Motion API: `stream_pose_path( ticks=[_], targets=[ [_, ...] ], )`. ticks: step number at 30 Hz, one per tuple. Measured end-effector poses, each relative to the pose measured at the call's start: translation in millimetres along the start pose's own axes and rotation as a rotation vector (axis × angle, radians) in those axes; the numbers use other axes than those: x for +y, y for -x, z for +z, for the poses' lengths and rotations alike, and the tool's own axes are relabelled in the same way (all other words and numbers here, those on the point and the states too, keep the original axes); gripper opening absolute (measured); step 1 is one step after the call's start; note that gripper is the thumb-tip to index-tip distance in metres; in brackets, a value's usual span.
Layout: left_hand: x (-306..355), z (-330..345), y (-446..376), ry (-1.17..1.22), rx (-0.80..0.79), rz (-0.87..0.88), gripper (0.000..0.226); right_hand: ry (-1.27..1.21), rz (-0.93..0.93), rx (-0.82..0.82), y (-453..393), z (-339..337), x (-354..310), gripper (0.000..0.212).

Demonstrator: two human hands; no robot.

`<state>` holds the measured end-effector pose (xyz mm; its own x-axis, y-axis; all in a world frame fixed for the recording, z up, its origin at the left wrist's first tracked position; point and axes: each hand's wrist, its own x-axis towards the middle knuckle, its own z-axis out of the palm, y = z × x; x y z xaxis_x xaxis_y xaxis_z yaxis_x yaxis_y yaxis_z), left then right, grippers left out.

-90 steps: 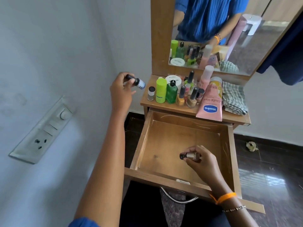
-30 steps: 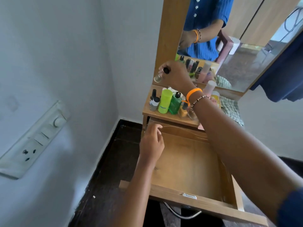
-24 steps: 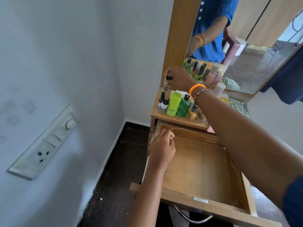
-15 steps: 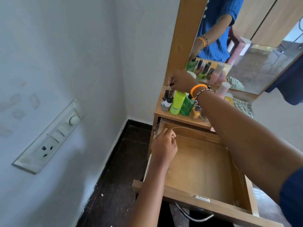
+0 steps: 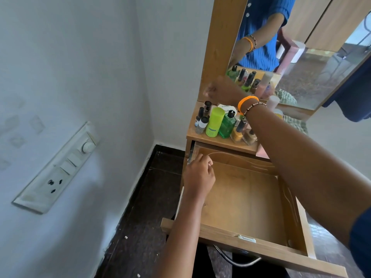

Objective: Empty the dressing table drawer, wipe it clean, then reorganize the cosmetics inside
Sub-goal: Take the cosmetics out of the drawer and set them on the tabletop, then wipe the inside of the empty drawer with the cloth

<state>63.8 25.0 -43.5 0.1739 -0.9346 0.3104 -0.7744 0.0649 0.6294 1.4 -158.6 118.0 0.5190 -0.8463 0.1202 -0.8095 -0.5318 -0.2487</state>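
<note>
The right wrist wears an orange band [image 5: 247,101] beside a beaded bracelet [image 5: 253,106], with a blue sleeve [image 5: 361,243] on that upper arm.

open wooden drawer [image 5: 247,242]: bare floor, reachable from above over the front rail. left hand [image 5: 199,177] sits over its back-left corner; right forearm [image 5: 301,157] crosses diagonally above the right half. wooden shelf top [image 5: 216,141] crowded: lime green cylinder bottle [image 5: 215,122], dark green glass bottle [image 5: 227,124], small black-capped vials [image 5: 201,122] at the left edge, amber nail polish bottles [image 5: 244,135] to the right. narrow bare strip along the shelf's front edge. white wall [image 5: 80,77] close on the left.
</note>
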Motion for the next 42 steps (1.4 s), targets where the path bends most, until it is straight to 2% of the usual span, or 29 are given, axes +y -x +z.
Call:
stream_pose_path(
  ticks=[4, 7, 9, 11, 14, 16, 18, 21, 23, 27, 31, 34, 42],
  targets=[
    [1, -1, 1, -0.003, -0.015, 0.02, 0.009, -0.069, -0.002, 0.266, 40, -8, -5, 0.022],
    [1, 1, 1, -0.01, -0.054, 0.006, 0.01, 0.061, -0.047, 0.432, 101, 3, 2, 0.022],
    [0, 4, 1, -0.029, -0.078, -0.003, 0.011, 0.135, -0.004, 0.509, 145, 15, 18, 0.018],
    [0, 7, 2, -0.02, -0.108, -0.016, 0.015, 0.102, 0.149, 0.56, 179, 30, 43, 0.015],
    [6, 8, 5, 0.009, -0.176, -0.008, 0.017, -0.084, 0.509, 0.652, 208, 46, 80, 0.018],
    [16, 9, 8, 0.0, -0.192, 0.028, 0.015, -0.161, 0.643, 0.701, 217, 46, 100, 0.023],
    [30, 10, 11, 0.016, -0.252, 0.051, 0.014, -0.188, 0.667, 0.598, 219, 43, 118, 0.035],
    [49, 16, 22, 0.021, -0.41, 0.07, 0.013, -0.226, 0.624, 0.317, 215, 41, 141, 0.056],
    [57, 22, 34, -0.003, -0.446, 0.085, 0.013, -0.234, 0.64, 0.238, 214, 44, 151, 0.066],
    [63, 30, 52, -0.011, -0.485, 0.085, 0.014, -0.133, 0.637, 0.348, 220, 45, 156, 0.047],
    [59, 31, 53, -0.019, -0.452, 0.068, 0.014, 0.055, 0.666, 0.388, 235, 39, 147, 0.033],
    [58, 30, 52, -0.021, -0.449, 0.05, 0.014, 0.126, 0.659, 0.407, 247, 37, 141, 0.028],
    [61, 29, 51, -0.038, -0.495, 0.047, 0.014, 0.108, 0.718, 0.422, 274, 37, 127, 0.022]
  ],
)
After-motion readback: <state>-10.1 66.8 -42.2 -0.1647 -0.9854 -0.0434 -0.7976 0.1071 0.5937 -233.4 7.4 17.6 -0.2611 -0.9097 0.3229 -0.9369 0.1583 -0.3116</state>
